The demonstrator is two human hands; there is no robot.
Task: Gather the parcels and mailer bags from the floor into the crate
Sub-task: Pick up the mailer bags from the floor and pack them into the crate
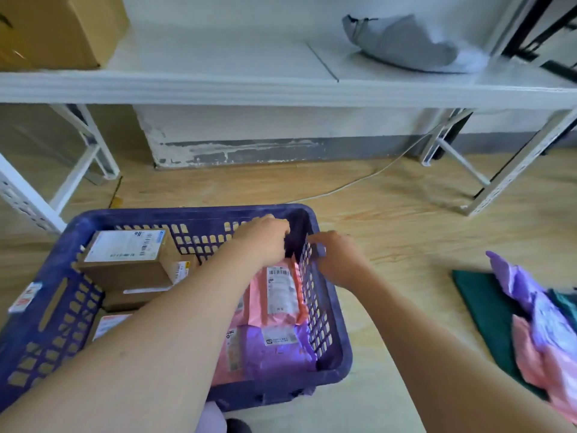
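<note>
A blue plastic crate (56,310) stands on the wooden floor in front of me. Cardboard parcels (125,260) fill its left half. A pink mailer bag (278,295) and a purple mailer bag (278,351) lie in its right half. My left hand (262,242) reaches into the far right corner, fingers curled at the top of the pink bag. Outside the crate, my right hand (337,260) has its fingers hooked on the right wall. More purple and pink mailer bags (543,323) are piled on the floor at the right, on a dark green one (480,310).
A white metal shelf (281,89) runs across the back, with a cardboard box (56,29) at its left and a grey cloth bag (402,42) at its right. Its legs (499,179) stand on the floor. A white cable (359,179) crosses the floor behind the crate.
</note>
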